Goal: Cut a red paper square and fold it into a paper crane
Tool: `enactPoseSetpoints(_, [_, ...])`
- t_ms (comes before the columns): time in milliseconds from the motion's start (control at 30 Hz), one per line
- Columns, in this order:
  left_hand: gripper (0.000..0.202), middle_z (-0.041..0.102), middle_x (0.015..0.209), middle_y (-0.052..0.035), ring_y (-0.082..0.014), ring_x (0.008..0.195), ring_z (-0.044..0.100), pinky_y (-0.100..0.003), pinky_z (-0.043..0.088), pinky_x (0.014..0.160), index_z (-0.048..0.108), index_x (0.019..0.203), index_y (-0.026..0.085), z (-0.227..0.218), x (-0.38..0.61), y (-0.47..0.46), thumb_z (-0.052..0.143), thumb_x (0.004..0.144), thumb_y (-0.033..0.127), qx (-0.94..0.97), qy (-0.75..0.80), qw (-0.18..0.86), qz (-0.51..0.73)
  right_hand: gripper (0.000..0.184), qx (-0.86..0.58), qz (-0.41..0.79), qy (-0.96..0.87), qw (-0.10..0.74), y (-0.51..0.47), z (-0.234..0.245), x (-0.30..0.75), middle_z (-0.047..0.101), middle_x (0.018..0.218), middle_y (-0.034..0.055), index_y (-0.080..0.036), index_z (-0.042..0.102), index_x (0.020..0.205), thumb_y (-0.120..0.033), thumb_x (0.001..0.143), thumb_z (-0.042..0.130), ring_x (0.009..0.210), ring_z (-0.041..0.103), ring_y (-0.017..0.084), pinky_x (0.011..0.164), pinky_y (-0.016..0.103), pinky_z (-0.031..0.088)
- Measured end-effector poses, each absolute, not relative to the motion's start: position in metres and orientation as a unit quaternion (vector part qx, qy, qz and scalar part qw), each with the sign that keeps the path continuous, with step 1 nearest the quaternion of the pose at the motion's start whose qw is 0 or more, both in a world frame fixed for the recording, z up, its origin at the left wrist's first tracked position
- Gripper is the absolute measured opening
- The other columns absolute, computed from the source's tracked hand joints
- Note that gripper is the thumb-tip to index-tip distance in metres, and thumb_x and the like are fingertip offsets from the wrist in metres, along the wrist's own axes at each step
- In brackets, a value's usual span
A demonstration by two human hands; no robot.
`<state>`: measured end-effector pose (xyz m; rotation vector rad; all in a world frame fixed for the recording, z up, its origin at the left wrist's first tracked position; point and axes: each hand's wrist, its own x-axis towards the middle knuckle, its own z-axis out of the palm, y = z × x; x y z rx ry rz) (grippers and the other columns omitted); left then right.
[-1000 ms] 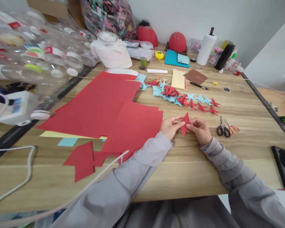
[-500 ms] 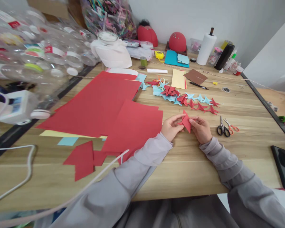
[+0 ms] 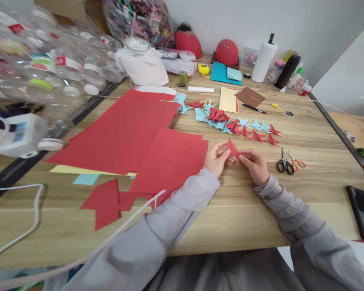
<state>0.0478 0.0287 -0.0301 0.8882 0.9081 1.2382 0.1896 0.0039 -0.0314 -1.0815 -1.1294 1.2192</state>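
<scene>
A small piece of folded red paper point(image 3: 232, 150) is held between both hands, just above the wooden table. My left hand point(image 3: 216, 159) pinches its left side, thumb in front. With thumb and fingers, my right hand point(image 3: 255, 165) grips its right corner. The paper now looks like a triangle with one point up; part of it is hidden behind the fingers. Beyond the hands lie folded red paper cranes point(image 3: 256, 136) and light blue ones point(image 3: 256, 125), in rows and a heap. Large red paper sheets point(image 3: 172, 161) spread out beside my left hand.
Black-handled scissors point(image 3: 285, 165) and orange-handled scissors point(image 3: 296, 162) lie to the right, a phone point(image 3: 362, 214) at the right edge. Red paper pieces point(image 3: 107, 206) and a white cable point(image 3: 38, 210) are at left. Plastic bottles point(image 3: 66, 66) crowd the far left; a black pen point(image 3: 254, 108) lies behind the cranes.
The folded red paper has turned from a tall diamond to a triangle with its point up, and has shifted slightly left. My left hand has changed its hold on it.
</scene>
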Motion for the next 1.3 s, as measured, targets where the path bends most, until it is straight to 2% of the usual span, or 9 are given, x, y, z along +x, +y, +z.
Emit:
enactPoseSetpoints(100, [0.060, 0.061, 0.054, 0.0049, -0.0126, 0.046, 0.060, -0.025, 0.051, 0.049, 0.050, 0.122, 0.018, -0.0313, 0.0462, 0.0293, 0.071, 0.067, 0.030, 0.388, 0.378, 0.632, 0.554, 0.022, -0.451, 0.490, -0.493, 0.560, 0.0022, -0.0298, 0.1877, 0.071, 0.065, -0.0021, -0.021, 0.065, 0.081, -0.033, 0.067, 0.076, 0.056, 0.063, 0.011, 0.058, 0.025, 0.053])
enactPoseSetpoints(167, [0.050, 0.059, 0.051, 0.0046, -0.0119, 0.045, 0.059, -0.025, 0.051, 0.050, 0.057, 0.115, 0.017, -0.0325, 0.0457, 0.0292, 0.069, 0.068, 0.030, 0.397, 0.378, 0.629, 0.552, 0.018, -0.446, 0.476, -0.503, 0.566, 0.0018, -0.0295, 0.1873, 0.071, 0.067, -0.0020, -0.022, 0.067, 0.081, -0.030, 0.067, 0.076, 0.057, 0.063, 0.011, 0.060, 0.026, 0.054])
enactPoseSetpoints(233, [0.031, 0.061, 0.052, 0.0010, -0.0120, 0.047, 0.059, -0.026, 0.052, 0.053, 0.068, 0.095, 0.014, -0.0330, 0.0458, 0.0286, 0.068, 0.069, 0.030, 0.411, 0.388, 0.624, 0.539, 0.015, -0.443, 0.465, -0.514, 0.569, 0.0019, -0.0295, 0.1878, 0.071, 0.068, -0.0016, -0.022, 0.069, 0.080, -0.029, 0.068, 0.076, 0.060, 0.064, 0.012, 0.062, 0.027, 0.054])
enactPoseSetpoints(300, [0.024, 0.065, 0.056, -0.0026, -0.0134, 0.052, 0.062, -0.028, 0.053, 0.057, 0.071, 0.082, 0.012, -0.0324, 0.0465, 0.0277, 0.069, 0.068, 0.031, 0.411, 0.394, 0.626, 0.533, 0.012, -0.446, 0.450, -0.521, 0.571, 0.0023, -0.0300, 0.1886, 0.071, 0.068, -0.0013, -0.022, 0.069, 0.078, -0.028, 0.069, 0.075, 0.062, 0.065, 0.012, 0.064, 0.027, 0.055])
enactPoseSetpoints(433, [0.030, 0.069, 0.066, -0.0047, -0.0150, 0.062, 0.065, -0.027, 0.054, 0.058, 0.072, 0.083, 0.013, -0.0294, 0.0484, 0.0268, 0.076, 0.059, 0.031, 0.372, 0.388, 0.643, 0.546, 0.009, -0.457, 0.409, -0.546, 0.571, 0.0024, -0.0310, 0.1892, 0.073, 0.074, 0.0014, -0.022, 0.071, 0.075, -0.028, 0.068, 0.075, 0.069, 0.067, 0.015, 0.068, 0.030, 0.055])
enactPoseSetpoints(700, [0.036, 0.067, 0.061, -0.0015, -0.0099, 0.052, 0.060, -0.023, 0.051, 0.051, 0.070, 0.077, 0.012, -0.0291, 0.0466, 0.0322, 0.083, 0.049, 0.032, 0.313, 0.383, 0.665, 0.559, 0.014, -0.420, 0.393, -0.623, 0.531, -0.0033, -0.0273, 0.1891, 0.073, 0.086, 0.0047, -0.023, 0.073, 0.086, -0.031, 0.075, 0.069, 0.082, 0.067, 0.018, 0.075, 0.032, 0.055])
enactPoseSetpoints(833, [0.038, 0.066, 0.061, -0.0004, -0.0094, 0.052, 0.060, -0.022, 0.050, 0.051, 0.069, 0.080, 0.013, -0.0265, 0.0466, 0.0305, 0.083, 0.049, 0.031, 0.320, 0.378, 0.670, 0.554, 0.008, -0.441, 0.344, -0.632, 0.536, -0.0028, -0.0291, 0.1901, 0.073, 0.084, 0.0046, -0.025, 0.073, 0.081, -0.030, 0.075, 0.070, 0.082, 0.067, 0.019, 0.079, 0.036, 0.054])
enactPoseSetpoints(1100, [0.040, 0.066, 0.060, -0.0004, -0.0097, 0.050, 0.058, -0.025, 0.050, 0.054, 0.069, 0.080, 0.013, -0.0294, 0.0456, 0.0322, 0.084, 0.048, 0.030, 0.331, 0.360, 0.679, 0.548, 0.005, -0.472, 0.278, -0.663, 0.510, -0.0028, -0.0314, 0.1915, 0.072, 0.078, 0.0042, -0.024, 0.072, 0.078, -0.027, 0.076, 0.068, 0.073, 0.065, 0.018, 0.071, 0.034, 0.053])
enactPoseSetpoints(1300, [0.037, 0.064, 0.054, 0.0004, -0.0097, 0.047, 0.058, -0.025, 0.047, 0.053, 0.069, 0.073, 0.013, -0.0272, 0.0425, 0.0341, 0.086, 0.043, 0.026, 0.313, 0.329, 0.712, 0.536, 0.004, -0.488, 0.305, -0.640, 0.509, -0.0014, -0.0334, 0.1909, 0.071, 0.074, 0.0043, -0.021, 0.071, 0.075, -0.024, 0.075, 0.068, 0.067, 0.064, 0.017, 0.064, 0.031, 0.051])
